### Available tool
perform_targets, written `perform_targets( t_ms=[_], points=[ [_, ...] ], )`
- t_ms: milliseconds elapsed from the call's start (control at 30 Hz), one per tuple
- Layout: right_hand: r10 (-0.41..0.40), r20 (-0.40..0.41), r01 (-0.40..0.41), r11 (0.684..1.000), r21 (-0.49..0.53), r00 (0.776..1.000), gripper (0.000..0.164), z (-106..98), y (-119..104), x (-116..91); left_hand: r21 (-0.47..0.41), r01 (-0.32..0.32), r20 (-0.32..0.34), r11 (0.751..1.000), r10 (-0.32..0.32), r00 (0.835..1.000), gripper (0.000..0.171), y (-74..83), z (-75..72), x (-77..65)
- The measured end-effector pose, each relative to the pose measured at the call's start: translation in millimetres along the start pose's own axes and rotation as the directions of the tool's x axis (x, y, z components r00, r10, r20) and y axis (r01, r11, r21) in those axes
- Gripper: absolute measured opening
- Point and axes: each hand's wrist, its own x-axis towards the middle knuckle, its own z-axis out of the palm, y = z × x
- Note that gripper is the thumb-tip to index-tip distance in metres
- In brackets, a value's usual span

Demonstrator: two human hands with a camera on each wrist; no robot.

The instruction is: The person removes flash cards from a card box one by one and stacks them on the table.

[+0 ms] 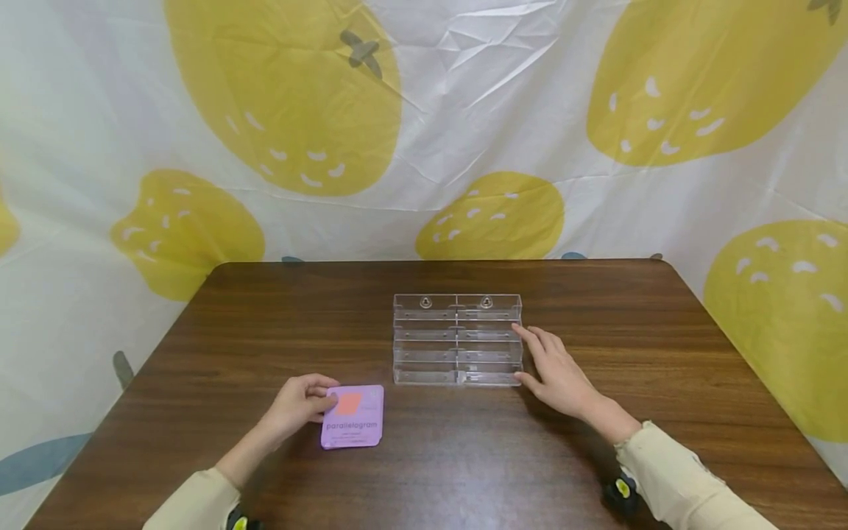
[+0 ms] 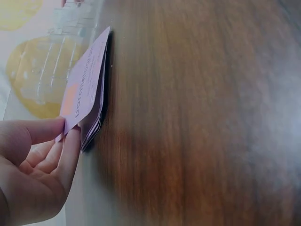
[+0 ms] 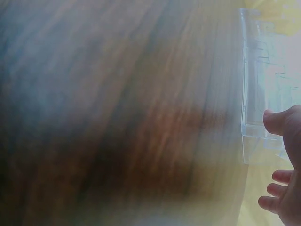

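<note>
A purple card [image 1: 353, 430] printed "parallelogram" with an orange shape tops a small stack of cards lying on the table. My left hand [image 1: 299, 403] pinches this card at its left edge, thumb above and fingers beneath. In the left wrist view the card's near edge is raised from the other cards [image 2: 96, 126]. A clear plastic rack [image 1: 457, 355] with two columns of tiered pockets stands beyond the cards, to their right. Beside its right end is my right hand [image 1: 559, 374], index finger and thumb extended at the rack's side; the other fingers are spread loosely.
The dark wood-grain table [image 1: 457, 471] carries the rack and cards. Behind its far edge hangs a white cloth [image 1: 450, 132] with large yellow fruit prints, which also runs along both sides.
</note>
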Motion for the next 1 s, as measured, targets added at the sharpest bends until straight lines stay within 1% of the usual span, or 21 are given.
perform_targets(
  t_ms=[67, 200, 300, 367, 500, 600, 1000],
  points=[
    [-0.003, -0.002, 0.003, 1.000, 0.000, 1.000, 0.076, 0.3, -0.8, 0.1, 0.042, 0.007, -0.033, 0.999, -0.006, 0.999, 0.026, 0.2, 1.5, 1.1],
    [-0.005, 0.001, 0.005, 1.000, 0.001, 1.000, 0.076, 1.2, -1.5, 0.6, 0.082, 0.035, -0.087, 0.996, -0.028, 0.996, 0.024, 2.1, 3.2, 1.2],
    [-0.001, 0.008, 0.001, 1.000, 0.005, 1.000, 0.077, 1.4, -2.0, 0.5, 0.107, 0.046, -0.108, 0.993, -0.035, 0.994, 0.023, 2.9, 3.3, 0.2],
    [-0.002, 0.008, 0.002, 1.000, 0.006, 1.000, 0.077, 1.6, -2.3, 0.7, 0.142, 0.049, -0.125, 0.989, -0.032, 0.992, 0.023, 2.9, 2.9, -0.2],
    [-0.004, 0.003, 0.004, 1.000, 0.005, 1.000, 0.077, 1.9, -2.7, 1.2, 0.234, 0.037, -0.152, 0.972, -0.001, 0.988, 0.021, 2.6, 2.2, -0.5],
    [-0.010, -0.001, 0.010, 1.000, 0.003, 1.000, 0.077, 2.1, -3.0, 1.6, 0.272, 0.025, -0.162, 0.962, 0.021, 0.987, 0.020, 2.5, 2.1, -0.6],
    [-0.011, -0.003, 0.011, 1.000, -0.001, 1.000, 0.077, 1.4, -2.9, -0.6, 0.324, 0.012, -0.184, 0.946, 0.050, 0.982, 0.018, 3.2, 5.3, -1.9]
  ],
)
